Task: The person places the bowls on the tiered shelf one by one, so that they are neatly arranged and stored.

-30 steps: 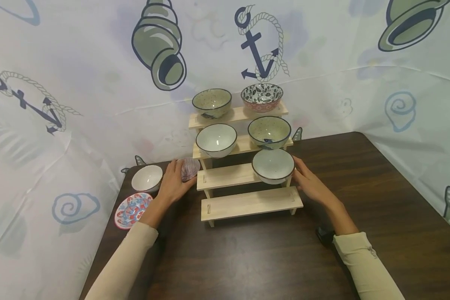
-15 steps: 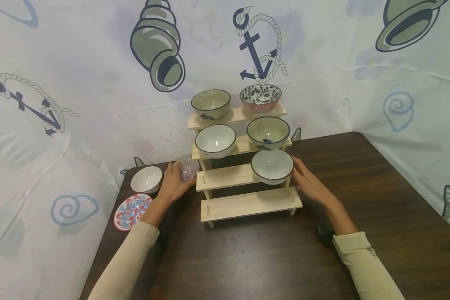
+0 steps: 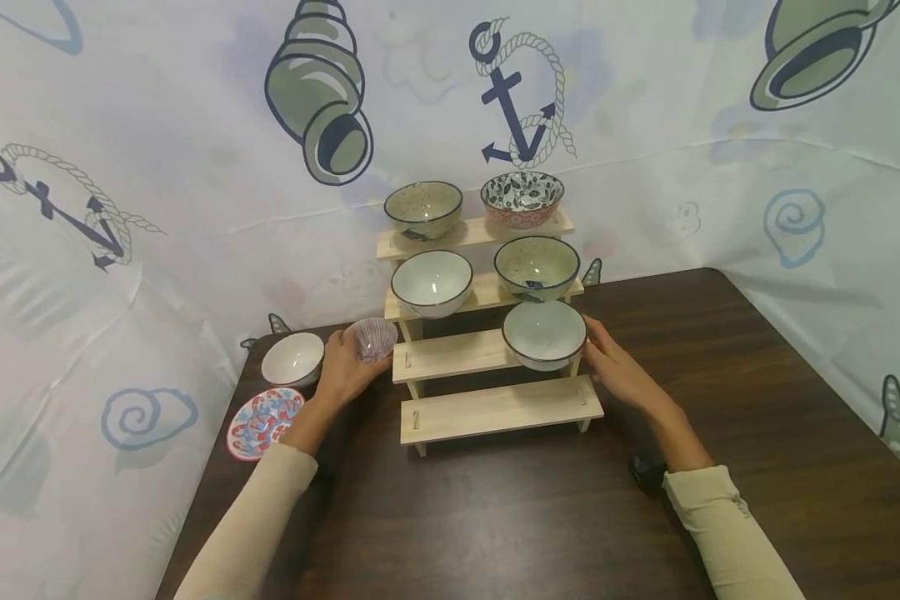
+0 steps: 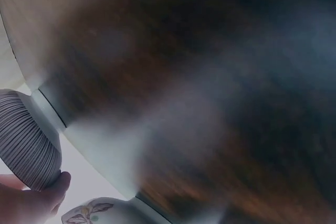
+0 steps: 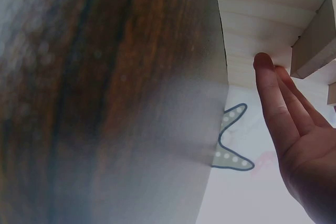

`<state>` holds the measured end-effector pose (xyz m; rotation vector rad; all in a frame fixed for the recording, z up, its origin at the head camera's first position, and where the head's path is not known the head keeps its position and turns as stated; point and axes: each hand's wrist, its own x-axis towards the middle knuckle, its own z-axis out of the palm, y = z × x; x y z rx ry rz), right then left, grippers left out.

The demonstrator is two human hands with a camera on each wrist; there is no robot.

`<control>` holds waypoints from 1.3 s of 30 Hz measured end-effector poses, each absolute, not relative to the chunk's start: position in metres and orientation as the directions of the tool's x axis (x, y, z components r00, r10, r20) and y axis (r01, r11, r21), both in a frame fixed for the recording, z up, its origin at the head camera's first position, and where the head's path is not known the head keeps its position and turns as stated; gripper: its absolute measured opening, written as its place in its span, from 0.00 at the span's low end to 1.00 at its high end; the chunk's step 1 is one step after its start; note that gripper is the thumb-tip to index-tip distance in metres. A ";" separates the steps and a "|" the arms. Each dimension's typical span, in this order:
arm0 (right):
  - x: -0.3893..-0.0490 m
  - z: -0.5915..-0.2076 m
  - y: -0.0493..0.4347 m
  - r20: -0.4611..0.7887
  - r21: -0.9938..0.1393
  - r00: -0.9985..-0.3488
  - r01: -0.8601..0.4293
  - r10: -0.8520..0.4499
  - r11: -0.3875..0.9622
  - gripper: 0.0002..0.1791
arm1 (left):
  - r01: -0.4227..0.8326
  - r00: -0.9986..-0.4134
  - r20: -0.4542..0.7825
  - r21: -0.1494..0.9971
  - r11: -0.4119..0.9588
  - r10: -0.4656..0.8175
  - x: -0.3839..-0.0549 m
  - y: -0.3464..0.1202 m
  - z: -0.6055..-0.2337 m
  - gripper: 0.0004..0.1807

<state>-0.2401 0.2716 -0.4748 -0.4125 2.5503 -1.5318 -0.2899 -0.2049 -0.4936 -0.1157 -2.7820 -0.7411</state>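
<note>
My left hand grips a small purple-striped bowl left of the wooden tiered stand. In the left wrist view, the thumb and fingers pinch the rim of that striped bowl. My right hand is at the stand's right side, next to a pale bowl with a dark rim on the second tier from the bottom. Seen from the right wrist, the fingers of the right hand are straight, with the fingertips right by the stand's wood.
On the upper tiers are a white bowl, two speckled green bowls and a red floral bowl. Another white bowl and a patterned red-and-blue plate lie at the dark table's left edge. Patterned cloth hangs behind.
The striped bowl has shifted slightly left, away from the stand, with my left hand's fingers now lower round its side. My right hand stays at the stand.
</note>
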 end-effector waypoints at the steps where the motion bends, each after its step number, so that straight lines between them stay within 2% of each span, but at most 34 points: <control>1: -0.240 -0.475 0.271 0.022 -0.882 -0.952 -0.162 -0.304 0.443 0.34 | 0.137 -0.965 0.262 0.485 0.864 0.005 -0.289 -0.205 -0.493 0.50; 13: -0.239 -0.474 0.271 0.037 -0.882 -0.952 -0.174 -0.305 0.437 0.33 | 0.123 -0.961 0.274 0.525 0.842 -0.031 -0.282 -0.214 -0.481 0.50; 28: -0.238 -0.474 0.272 0.022 -0.893 -0.946 -0.163 -0.322 0.419 0.34 | 0.142 -0.943 0.331 0.462 0.875 -0.022 -0.264 -0.222 -0.459 0.52; 39: -0.238 -0.474 0.272 0.033 -0.888 -0.947 -0.175 -0.320 0.426 0.34 | 0.121 -0.964 0.267 0.458 0.881 -0.006 -0.248 -0.227 -0.441 0.57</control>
